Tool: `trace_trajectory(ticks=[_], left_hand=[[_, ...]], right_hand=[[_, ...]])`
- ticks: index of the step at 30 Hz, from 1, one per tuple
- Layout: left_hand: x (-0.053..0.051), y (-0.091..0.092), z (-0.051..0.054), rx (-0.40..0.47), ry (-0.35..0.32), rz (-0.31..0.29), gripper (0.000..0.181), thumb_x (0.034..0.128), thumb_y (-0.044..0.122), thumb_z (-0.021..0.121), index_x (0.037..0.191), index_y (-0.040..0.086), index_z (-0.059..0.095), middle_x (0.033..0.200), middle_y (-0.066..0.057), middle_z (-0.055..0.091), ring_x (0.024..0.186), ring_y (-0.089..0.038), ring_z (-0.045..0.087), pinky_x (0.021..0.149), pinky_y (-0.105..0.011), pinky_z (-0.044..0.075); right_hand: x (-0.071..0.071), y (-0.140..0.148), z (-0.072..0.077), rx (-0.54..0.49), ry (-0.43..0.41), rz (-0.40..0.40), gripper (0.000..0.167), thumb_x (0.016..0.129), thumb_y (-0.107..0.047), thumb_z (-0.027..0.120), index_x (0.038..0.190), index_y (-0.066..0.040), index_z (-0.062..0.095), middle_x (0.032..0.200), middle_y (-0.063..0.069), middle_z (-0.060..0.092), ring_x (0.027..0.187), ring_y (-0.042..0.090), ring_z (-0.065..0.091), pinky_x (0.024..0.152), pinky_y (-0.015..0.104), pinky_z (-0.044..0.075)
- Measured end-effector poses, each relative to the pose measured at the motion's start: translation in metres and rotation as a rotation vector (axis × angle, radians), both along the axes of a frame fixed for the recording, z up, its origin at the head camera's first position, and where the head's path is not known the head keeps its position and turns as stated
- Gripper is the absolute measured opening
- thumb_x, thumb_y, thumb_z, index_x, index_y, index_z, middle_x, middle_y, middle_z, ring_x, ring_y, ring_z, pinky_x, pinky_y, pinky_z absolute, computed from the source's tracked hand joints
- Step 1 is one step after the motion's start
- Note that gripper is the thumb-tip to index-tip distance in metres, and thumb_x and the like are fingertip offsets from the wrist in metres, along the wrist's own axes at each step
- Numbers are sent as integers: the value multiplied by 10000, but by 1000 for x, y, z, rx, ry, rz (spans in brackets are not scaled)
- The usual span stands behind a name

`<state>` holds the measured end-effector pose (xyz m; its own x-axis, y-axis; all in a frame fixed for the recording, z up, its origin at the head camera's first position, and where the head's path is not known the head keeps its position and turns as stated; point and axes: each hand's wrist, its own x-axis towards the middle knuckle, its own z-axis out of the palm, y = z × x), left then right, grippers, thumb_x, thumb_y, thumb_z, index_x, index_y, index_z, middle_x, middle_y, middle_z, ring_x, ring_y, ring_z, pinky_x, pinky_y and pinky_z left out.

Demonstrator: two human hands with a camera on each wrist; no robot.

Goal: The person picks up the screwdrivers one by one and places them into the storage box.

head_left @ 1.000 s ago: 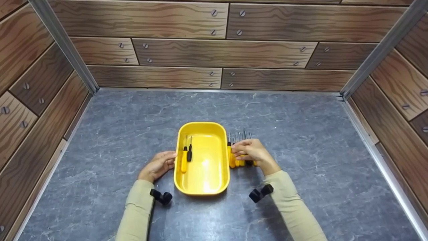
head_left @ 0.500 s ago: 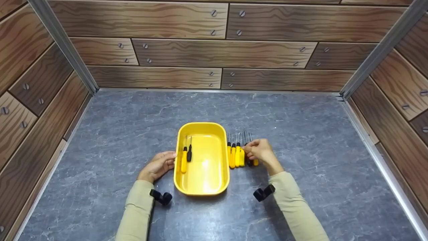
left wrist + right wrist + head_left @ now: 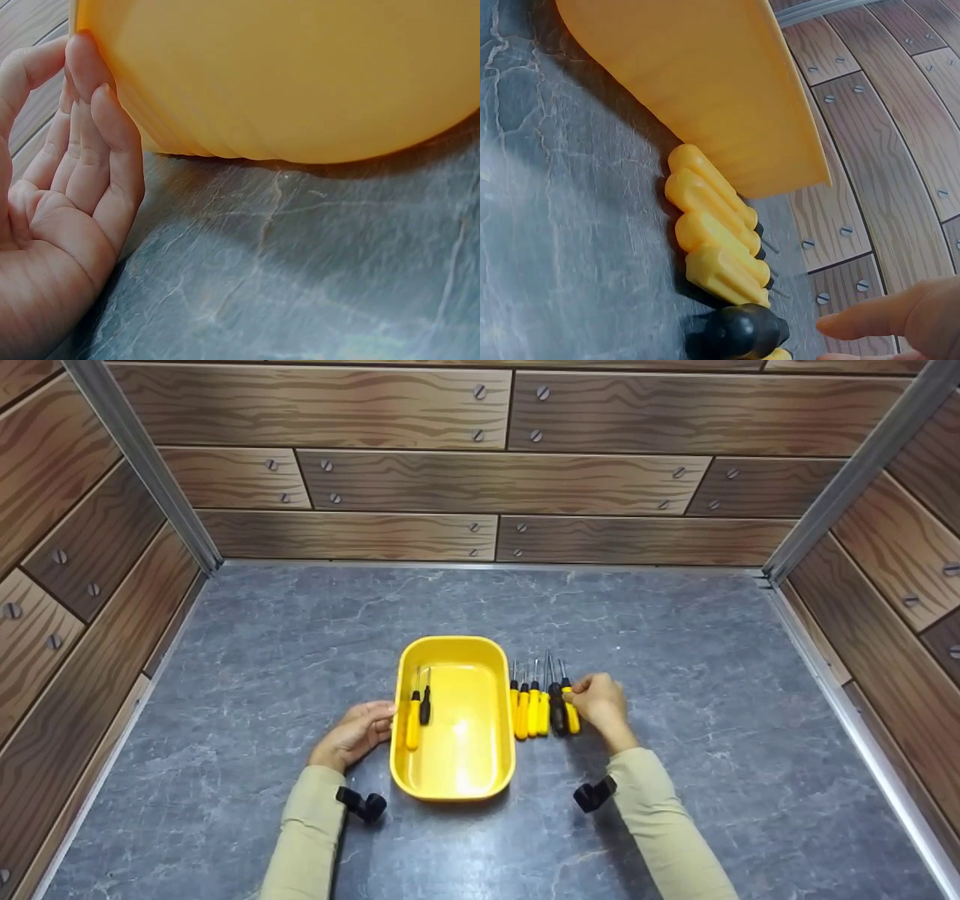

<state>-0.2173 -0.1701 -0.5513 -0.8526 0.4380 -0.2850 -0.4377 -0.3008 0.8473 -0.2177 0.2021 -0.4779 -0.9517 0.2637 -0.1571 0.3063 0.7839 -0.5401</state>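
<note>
A yellow plastic tray (image 3: 454,793) sits on the grey marbled table. Inside it, along the left wall, lie a screwdriver with a yellow handle (image 3: 413,724) and a smaller black one (image 3: 425,706). My left hand (image 3: 361,735) pinches the tray's left rim, several fingertips against its outer wall in the left wrist view. To the tray's right, several screwdrivers (image 3: 533,712) lie side by side, shafts pointing away. My right hand (image 3: 601,706) is at the rightmost yellow-handled screwdriver (image 3: 573,718), fingertips over its upper handle. One finger (image 3: 870,315) reaches out fairly straight, beyond the black-handled screwdriver (image 3: 746,330).
Wood-plank patterned walls (image 3: 480,480) enclose the table at the back and both sides, with metal strips (image 3: 146,465) at the corners. Black wrist mounts (image 3: 594,793) sit on both sleeves.
My right hand has moved rightward along the row of screwdrivers, from those beside the tray to the last one, uncovering the handles. The left hand and tray have stayed in place.
</note>
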Motion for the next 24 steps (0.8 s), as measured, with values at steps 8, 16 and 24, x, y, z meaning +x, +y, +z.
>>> trace_trajectory(ticks=[8,16,24], left_hand=[[0,0,0,-11,-1,4,192,964,55,462,935,108,645,814,44,732,741,-52,675,799,-223,572],[1,0,0,-9,8,-4,210,977,53,431,948,105,633,805,53,721,738,-42,668,796,-218,571],[0,0,-1,-7,-2,-1,190,968,57,449,952,101,633,814,43,729,754,-52,678,799,-219,572]], right_hand=[[-3,9,-5,33,-80,-24,235,802,-220,726,895,-5,705,1001,201,713,956,357,647,879,450,520],[-6,11,-10,40,-151,-3,249,789,-231,731,904,-10,717,990,196,718,908,326,651,867,409,535],[-9,12,-13,38,-168,-11,264,793,-243,733,918,-12,711,957,170,724,840,278,652,821,357,543]])
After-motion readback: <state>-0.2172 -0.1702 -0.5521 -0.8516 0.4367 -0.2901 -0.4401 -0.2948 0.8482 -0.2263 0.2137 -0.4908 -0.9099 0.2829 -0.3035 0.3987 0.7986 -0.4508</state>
